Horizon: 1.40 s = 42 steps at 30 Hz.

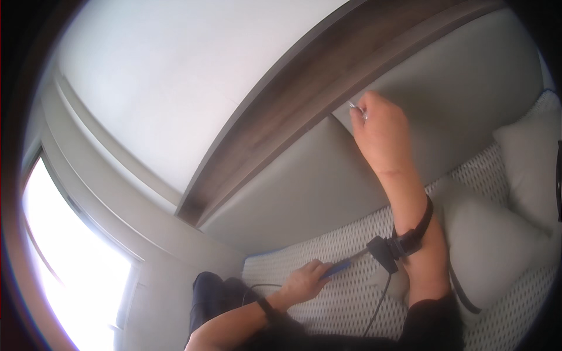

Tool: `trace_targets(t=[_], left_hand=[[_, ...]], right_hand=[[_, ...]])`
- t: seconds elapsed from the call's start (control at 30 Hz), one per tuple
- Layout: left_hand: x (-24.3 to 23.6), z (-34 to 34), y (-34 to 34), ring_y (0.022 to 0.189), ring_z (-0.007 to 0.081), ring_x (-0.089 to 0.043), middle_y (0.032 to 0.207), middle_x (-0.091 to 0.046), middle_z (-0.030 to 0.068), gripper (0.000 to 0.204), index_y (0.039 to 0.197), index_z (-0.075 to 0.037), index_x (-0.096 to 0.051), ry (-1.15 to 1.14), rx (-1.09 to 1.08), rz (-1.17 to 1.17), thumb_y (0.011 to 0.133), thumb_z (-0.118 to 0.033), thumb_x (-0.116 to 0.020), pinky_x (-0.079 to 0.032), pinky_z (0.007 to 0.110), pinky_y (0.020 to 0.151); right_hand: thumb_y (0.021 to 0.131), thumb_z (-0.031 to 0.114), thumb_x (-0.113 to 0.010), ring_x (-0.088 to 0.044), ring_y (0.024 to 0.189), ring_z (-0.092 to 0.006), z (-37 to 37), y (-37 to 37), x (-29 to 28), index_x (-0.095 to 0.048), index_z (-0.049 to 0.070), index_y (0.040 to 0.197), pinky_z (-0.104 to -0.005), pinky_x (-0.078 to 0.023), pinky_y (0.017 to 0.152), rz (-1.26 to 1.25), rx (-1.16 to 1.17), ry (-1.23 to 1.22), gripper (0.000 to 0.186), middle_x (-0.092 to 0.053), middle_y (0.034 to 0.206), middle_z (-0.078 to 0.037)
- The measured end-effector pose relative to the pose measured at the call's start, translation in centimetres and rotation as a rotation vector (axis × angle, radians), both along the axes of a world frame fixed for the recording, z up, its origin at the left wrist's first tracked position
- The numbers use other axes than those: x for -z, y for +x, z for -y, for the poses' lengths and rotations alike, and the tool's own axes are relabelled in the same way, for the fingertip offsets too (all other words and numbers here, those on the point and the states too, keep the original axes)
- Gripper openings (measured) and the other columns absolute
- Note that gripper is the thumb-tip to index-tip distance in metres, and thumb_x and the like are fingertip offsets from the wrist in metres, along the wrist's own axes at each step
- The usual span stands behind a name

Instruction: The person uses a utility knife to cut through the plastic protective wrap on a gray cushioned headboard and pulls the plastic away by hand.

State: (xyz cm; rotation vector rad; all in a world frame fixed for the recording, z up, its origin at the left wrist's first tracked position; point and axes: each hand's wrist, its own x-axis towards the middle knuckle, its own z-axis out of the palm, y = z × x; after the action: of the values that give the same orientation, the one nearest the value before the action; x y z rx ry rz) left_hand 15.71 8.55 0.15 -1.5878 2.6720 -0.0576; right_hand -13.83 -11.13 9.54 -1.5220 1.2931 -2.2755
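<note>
My right hand (381, 126) is raised in front of the grey padded backrest (462, 76), close to the seam between two panels. Its fingers are closed on a small shiny piece (352, 106), possibly metal or clear plastic, mostly hidden by the fingers. Lower down, over the patterned seat (345, 304), my left hand (304, 282) is closed around a blue-handled tool (336, 268). A thin greyish shaft runs from that handle up and right toward my right forearm; its tip is hidden behind the black strapped device (383, 251) there.
A dark wooden ledge (275, 111) runs above the backrest, below a white wall (175, 70). Grey cushions (492, 245) lie on the seat at the right. A bright window (76, 251) is at the left. A black cable (379, 304) hangs from the forearm device.
</note>
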Motion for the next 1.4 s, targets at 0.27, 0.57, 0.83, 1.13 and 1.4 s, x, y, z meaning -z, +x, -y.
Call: trace_targets(t=[0.27, 0.57, 0.83, 1.13, 1.4], left_hand=[[0.3, -0.3, -0.2, 0.09, 0.0349, -0.068, 0.106, -0.065, 0.0124, 0.043, 0.13, -0.006, -0.058, 0.002, -0.003, 0.042, 0.093, -0.022, -0.072, -0.059, 0.043, 0.072], [-0.5, -0.3, -1.0, 0.091, 0.0385, -0.066, 0.105, -0.062, 0.0154, 0.04, 0.131, -0.008, -0.057, 0.037, 0.014, 0.005, 0.095, -0.022, -0.067, -0.057, 0.048, 0.073], [-0.3, -0.6, -0.9, 0.093, 0.0405, -0.066, 0.11, -0.064, 0.0157, 0.045, 0.133, -0.008, -0.057, 0.078, -0.026, 0.032, 0.092, -0.02, -0.071, -0.057, 0.049, 0.074], [-0.4, -2.0, 2.8, 0.093, 0.0431, -0.064, 0.11, -0.06, 0.0206, 0.052, 0.135, -0.003, -0.051, -0.059, -0.05, 0.039, 0.089, -0.014, -0.073, -0.055, 0.05, 0.075], [1.3, -1.6, 4.7, 0.1, 0.0436, -0.061, 0.113, -0.06, 0.0215, 0.062, 0.137, -0.001, -0.05, 0.07, -0.019, 0.04, 0.085, -0.018, -0.079, -0.054, 0.048, 0.084]], right_hand=[[0.091, 0.014, -0.06, -0.066, 0.078, -0.0448, 0.4, 0.6, -0.3, -0.063, -0.002, 0.083, -0.0502, -0.056, 0.072, -0.055, -0.035, 0.159, 0.018, -0.068, 0.081, -0.024], [0.084, 0.015, -0.059, -0.065, 0.079, -0.0472, 1.9, 2.3, -0.2, -0.065, -0.004, 0.08, -0.05, -0.054, 0.074, 0.186, -0.31, -0.009, 0.021, -0.067, 0.082, -0.026], [0.083, 0.017, -0.064, -0.067, 0.076, -0.039, -2.1, 4.0, -2.7, -0.066, -0.004, 0.08, -0.0456, -0.053, 0.074, 0.238, -0.694, -0.025, 0.022, -0.067, 0.078, -0.024], [0.091, 0.016, -0.06, -0.058, 0.057, -0.016, -5.9, 1.7, -3.9, -0.064, 0.003, 0.078, -0.0337, -0.047, 0.056, -0.052, -1.067, -0.389, 0.019, -0.06, 0.062, -0.006], [0.091, 0.016, -0.063, -0.052, 0.051, -0.0104, -5.7, -5.5, 0.2, -0.068, 0.003, 0.079, -0.0271, -0.04, 0.048, 0.2, -0.839, -0.138, 0.019, -0.062, 0.064, -0.006]])
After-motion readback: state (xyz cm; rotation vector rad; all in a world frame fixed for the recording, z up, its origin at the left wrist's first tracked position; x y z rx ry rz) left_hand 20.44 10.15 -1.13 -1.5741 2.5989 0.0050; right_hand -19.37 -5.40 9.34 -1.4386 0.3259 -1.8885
